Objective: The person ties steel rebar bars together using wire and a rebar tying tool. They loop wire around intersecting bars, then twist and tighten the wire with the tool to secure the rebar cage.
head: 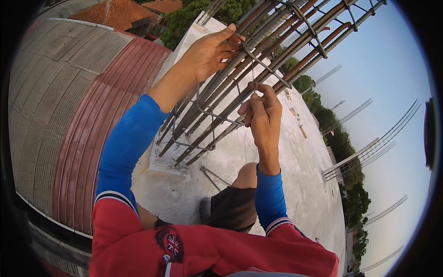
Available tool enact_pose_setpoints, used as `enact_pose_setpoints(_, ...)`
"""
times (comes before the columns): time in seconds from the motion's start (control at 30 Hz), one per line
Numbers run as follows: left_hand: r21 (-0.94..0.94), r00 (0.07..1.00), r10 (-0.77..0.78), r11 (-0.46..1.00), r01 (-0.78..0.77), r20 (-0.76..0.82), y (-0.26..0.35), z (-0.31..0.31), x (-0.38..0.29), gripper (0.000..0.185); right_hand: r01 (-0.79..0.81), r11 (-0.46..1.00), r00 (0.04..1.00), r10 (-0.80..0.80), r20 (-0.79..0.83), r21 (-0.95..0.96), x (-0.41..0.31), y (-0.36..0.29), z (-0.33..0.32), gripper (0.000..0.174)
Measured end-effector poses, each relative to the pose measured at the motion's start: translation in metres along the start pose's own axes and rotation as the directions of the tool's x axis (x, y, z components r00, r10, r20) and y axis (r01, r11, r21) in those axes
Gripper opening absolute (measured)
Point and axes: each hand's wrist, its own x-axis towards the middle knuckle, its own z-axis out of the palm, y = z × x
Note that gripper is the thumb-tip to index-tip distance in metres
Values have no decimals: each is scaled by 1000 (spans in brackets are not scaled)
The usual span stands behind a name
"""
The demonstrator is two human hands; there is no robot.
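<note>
A column cage of steel reinforcing bars rises from the concrete slab and leans across the view, ringed by bent steel stirrups. At a stirrup's corner on the cage's near left side, my left hand has its fingers around the bar and the upper end of a thin tie wire. Lower and to the right, my right hand pinches the tie wire between thumb and forefinger. The wire runs between the two hands in front of the bars. Part of the left fingertips is hidden at the bars.
A steel tool or bent bar lies on the concrete slab beside my knee. To the left, the slab's edge drops to a corrugated roof. Wood scraps lie farther right, and other rebar cages stand beyond.
</note>
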Motion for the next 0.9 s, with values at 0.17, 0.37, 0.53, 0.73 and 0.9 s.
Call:
enact_pose_setpoints(0.17, -7, 998, 36, 999, -36, 47, 2, 0, 1, 36, -52, 959, 998, 39, 51, 278, 0, -14, -1, 32)
enact_pose_setpoints(0.37, 82, 989, 111, 990, -119, 97, -6, 0, 3, 28, -39, 961, 999, 42, -2, 275, 3, -36, -4, 33)
enact_pose_setpoints(0.53, 25, 990, 136, 990, -137, 32, -14, 5, 0, 21, 83, 988, 993, -70, -99, 131, -3, -39, 28, 36)
enact_pose_setpoints(0.73, 28, 970, 242, 970, -241, -17, -17, 15, -5, 19, 144, 988, 978, -135, -157, 48, -5, -36, 50, 38)
enact_pose_setpoints(0.9, 166, 938, 341, 930, -327, -65, -18, 20, -10, 19, 174, 985, 974, -170, -151, 11, -12, -34, 52, 43)
